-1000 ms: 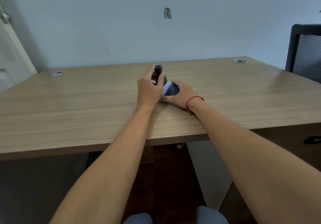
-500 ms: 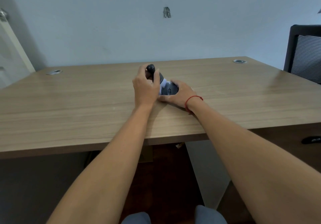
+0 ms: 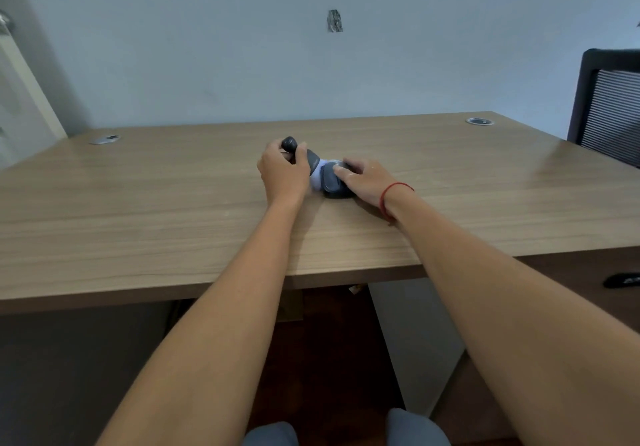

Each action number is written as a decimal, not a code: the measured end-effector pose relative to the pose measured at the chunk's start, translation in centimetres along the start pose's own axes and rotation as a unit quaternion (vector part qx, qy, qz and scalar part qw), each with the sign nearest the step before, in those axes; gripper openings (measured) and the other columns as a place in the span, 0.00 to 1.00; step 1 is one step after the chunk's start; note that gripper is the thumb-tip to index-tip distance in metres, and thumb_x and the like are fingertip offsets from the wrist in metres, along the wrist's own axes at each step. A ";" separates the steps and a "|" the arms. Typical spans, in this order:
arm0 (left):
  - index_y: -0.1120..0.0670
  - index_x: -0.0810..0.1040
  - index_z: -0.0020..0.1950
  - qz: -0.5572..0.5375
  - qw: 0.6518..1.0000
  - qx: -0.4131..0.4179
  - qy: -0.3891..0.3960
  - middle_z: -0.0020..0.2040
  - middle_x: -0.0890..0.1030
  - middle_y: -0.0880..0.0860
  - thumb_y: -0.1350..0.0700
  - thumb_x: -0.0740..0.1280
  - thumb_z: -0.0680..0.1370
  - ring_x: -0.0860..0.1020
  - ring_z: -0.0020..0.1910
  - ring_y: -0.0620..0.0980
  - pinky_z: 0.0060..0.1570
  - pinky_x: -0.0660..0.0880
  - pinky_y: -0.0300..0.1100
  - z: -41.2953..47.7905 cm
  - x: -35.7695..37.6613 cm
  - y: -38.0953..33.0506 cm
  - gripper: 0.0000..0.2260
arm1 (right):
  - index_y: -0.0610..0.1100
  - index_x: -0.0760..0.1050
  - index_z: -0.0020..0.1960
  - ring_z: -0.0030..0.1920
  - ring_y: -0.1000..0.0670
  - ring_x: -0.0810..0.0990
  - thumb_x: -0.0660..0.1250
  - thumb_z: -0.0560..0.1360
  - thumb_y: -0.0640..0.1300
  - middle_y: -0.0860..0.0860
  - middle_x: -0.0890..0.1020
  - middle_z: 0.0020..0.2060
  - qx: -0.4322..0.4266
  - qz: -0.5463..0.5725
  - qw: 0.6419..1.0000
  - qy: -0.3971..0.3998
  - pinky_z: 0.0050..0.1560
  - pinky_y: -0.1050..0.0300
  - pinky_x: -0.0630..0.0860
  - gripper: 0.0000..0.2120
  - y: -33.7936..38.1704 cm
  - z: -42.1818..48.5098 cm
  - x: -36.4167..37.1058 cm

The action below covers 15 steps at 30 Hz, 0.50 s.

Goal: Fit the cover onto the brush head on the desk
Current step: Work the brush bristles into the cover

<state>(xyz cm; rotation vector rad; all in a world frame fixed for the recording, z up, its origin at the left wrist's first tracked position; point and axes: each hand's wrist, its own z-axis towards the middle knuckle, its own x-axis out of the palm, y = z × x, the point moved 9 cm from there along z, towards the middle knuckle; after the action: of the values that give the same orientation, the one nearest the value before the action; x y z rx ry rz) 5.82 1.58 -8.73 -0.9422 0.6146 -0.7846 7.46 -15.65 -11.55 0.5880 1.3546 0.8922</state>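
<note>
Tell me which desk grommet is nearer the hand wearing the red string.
The back-right grommet, by the chair. The red string is on the right hand; the other grommet sits at the far left corner, beyond the left hand.

Red string bracelet [image 3: 388, 196], bare forearms

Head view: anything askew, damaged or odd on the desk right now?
Nothing on the desk stands out. The left hand holds the brush by its handle; the right hand presses the dark cover. One oddity: a dark patch on the wall.
</note>
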 end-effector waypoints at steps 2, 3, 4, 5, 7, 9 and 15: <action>0.57 0.76 0.38 -0.002 1.000 -0.018 -0.007 0.29 0.77 0.50 0.56 0.69 0.73 0.77 0.32 0.49 0.40 0.75 0.41 0.1 -0.3 0.4 0.07 | 0.44 0.73 0.45 0.44 0.50 0.73 0.60 0.82 0.45 0.53 0.74 0.37 -0.002 -0.009 1.000 -0.004 0.38 0.65 0.67 0.08 -0.3 0.4 0.1; 0.57 0.76 0.36 -0.004 1.000 -0.026 -0.013 0.27 0.77 0.49 0.57 0.70 0.72 0.77 0.31 0.49 0.39 0.75 0.41 0.0 -0.5 0.5 0.07 | 0.45 0.74 0.45 0.43 0.50 0.73 0.60 0.82 0.46 0.53 0.74 0.37 -0.003 -0.010 1.000 -0.006 0.39 0.63 0.67 0.09 -0.5 0.6 0.1; 0.57 0.77 0.37 -0.008 0.999 -0.031 -0.019 0.27 0.78 0.49 0.57 0.70 0.71 0.78 0.32 0.50 0.39 0.76 0.41 -0.1 -0.7 0.5 0.06 | 0.45 0.74 0.44 0.41 0.51 0.73 0.60 0.82 0.47 0.52 0.75 0.37 -0.003 -0.012 1.000 -0.011 0.39 0.61 0.68 0.10 -0.7 0.7 0.1; 0.58 0.78 0.39 -0.012 0.999 -0.032 -0.022 0.29 0.79 0.51 0.56 0.70 0.71 0.80 0.35 0.51 0.41 0.77 0.43 -0.3 -0.7 0.4 0.06 | 0.46 0.73 0.41 0.40 0.52 0.72 0.60 0.82 0.47 0.52 0.74 0.36 -0.002 -0.014 1.000 -0.017 0.39 0.61 0.67 0.12 -0.8 0.9 0.1; 0.60 0.78 0.46 0.005 0.999 -0.019 -0.025 0.36 0.82 0.55 0.56 0.69 0.71 0.81 0.43 0.55 0.47 0.77 0.44 -0.5 -0.7 0.0 0.08 | 0.50 0.70 0.36 0.37 0.53 0.71 0.60 0.81 0.48 0.55 0.72 0.33 -0.005 -0.017 0.999 -0.029 0.37 0.62 0.65 0.15 -0.8 1.0 0.1; 0.60 0.77 0.48 0.027 0.999 -0.009 -0.030 0.41 0.83 0.56 0.56 0.69 0.72 0.79 0.48 0.55 0.49 0.73 0.42 -0.7 -0.7 -0.2 0.09 | 0.51 0.70 0.37 0.38 0.53 0.71 0.60 0.81 0.49 0.56 0.72 0.33 -0.004 -0.017 0.999 -0.036 0.40 0.61 0.66 0.14 -0.8 1.0 0.2; 0.58 0.78 0.41 -0.001 0.998 0.006 -0.063 0.32 0.79 0.51 0.57 0.71 0.68 0.80 0.40 0.54 0.45 0.77 0.44 -1.2 -1.5 -1.3 0.06 | 0.52 0.69 0.35 0.44 0.49 0.73 0.61 0.80 0.51 0.56 0.72 0.34 0.007 -0.010 0.998 -0.054 0.47 0.56 0.67 0.15 -1.5 1.5 0.3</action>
<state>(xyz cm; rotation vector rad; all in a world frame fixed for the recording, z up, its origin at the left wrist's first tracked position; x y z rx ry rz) 3.61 1.79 -7.95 -0.9739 0.4983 -0.7234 9.23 -16.06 -12.64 0.6245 1.2689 0.8238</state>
